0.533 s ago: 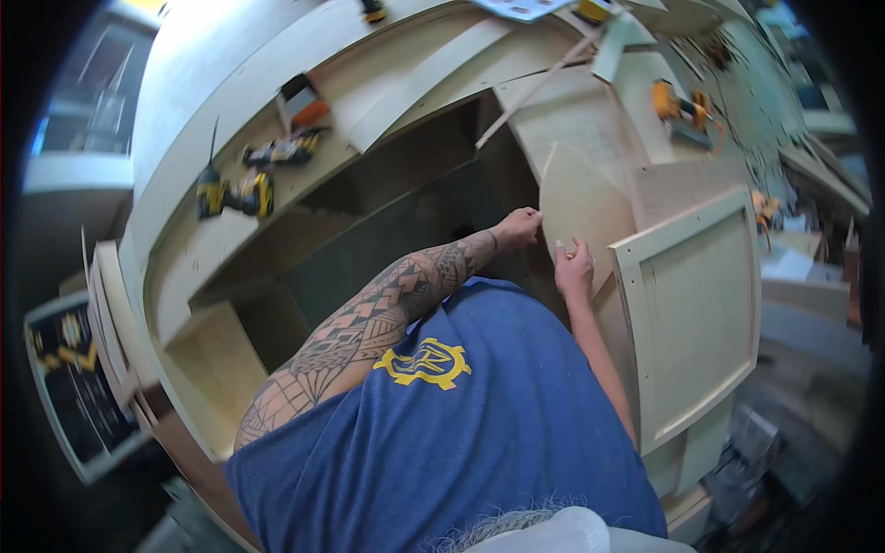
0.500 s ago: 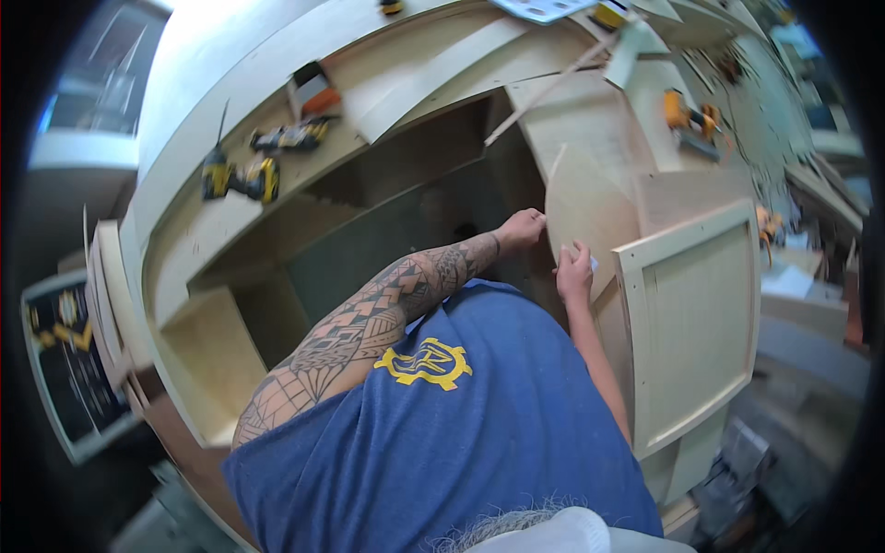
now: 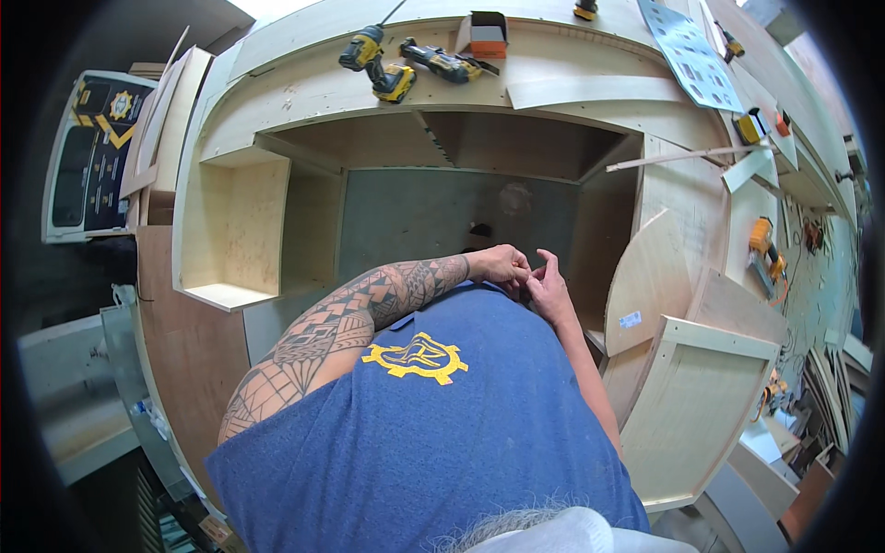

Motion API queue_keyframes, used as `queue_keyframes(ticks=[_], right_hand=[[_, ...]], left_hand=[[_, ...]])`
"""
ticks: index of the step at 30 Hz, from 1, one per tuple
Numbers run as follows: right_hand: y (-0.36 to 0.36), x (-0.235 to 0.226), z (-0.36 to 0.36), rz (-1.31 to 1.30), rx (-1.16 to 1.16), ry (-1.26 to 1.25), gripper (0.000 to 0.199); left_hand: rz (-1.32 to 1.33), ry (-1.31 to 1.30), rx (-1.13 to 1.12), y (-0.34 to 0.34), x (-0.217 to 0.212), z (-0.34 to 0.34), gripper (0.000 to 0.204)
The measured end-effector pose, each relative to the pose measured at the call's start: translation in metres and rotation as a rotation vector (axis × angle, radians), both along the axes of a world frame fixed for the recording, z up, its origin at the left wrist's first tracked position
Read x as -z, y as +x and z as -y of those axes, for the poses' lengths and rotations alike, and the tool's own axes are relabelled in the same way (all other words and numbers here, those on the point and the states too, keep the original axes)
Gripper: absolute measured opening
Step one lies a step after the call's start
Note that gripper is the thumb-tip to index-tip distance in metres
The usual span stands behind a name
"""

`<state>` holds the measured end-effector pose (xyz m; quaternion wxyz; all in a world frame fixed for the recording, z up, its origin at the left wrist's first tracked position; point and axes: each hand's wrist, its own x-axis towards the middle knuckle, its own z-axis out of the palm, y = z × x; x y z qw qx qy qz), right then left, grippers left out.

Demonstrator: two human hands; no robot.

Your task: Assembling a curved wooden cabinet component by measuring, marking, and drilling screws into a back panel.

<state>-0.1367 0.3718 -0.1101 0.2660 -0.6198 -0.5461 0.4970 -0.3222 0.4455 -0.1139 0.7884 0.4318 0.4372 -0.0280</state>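
My left hand (image 3: 501,264) and my right hand (image 3: 550,289) meet in front of my chest, before the opening of a wooden cabinet (image 3: 590,112). The left fingers are closed in a pinch. On the right, the index finger points up while the thumb and other fingers curl in against the left fingertips. Whatever lies between them is too small to make out. To the right of my hands a curved plywood panel (image 3: 645,267) leans, bearing a small white label (image 3: 630,319). Neither hand touches it.
On the cabinet top lie a yellow-black cordless drill (image 3: 392,81), another power tool (image 3: 447,63), an orange-black box (image 3: 487,35) and a perforated sheet (image 3: 691,55). A framed door panel (image 3: 705,405) leans at right, near an orange tool (image 3: 763,249). An open box shelf (image 3: 238,221) stands left.
My view has swung, so the cabinet sits more squarely ahead. Both hands have left the curved panel and come together in front of me. The label on the panel now shows fully.
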Motion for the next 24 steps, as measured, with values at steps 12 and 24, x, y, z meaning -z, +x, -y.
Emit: queue_keyframes(ticks=[12, 24], right_hand=[[-0.046, -0.002, -0.055, 0.316, -0.177, -0.055, 0.04], [-0.081, -0.041, -0.07, 0.7, -0.153, 0.088, 0.012]], left_hand=[[0.223, -0.149, -0.947, -0.286, -0.005, -0.128, 0.01], [0.033, 0.011, -1.894, -0.724, 0.087, -0.261, 0.009]])
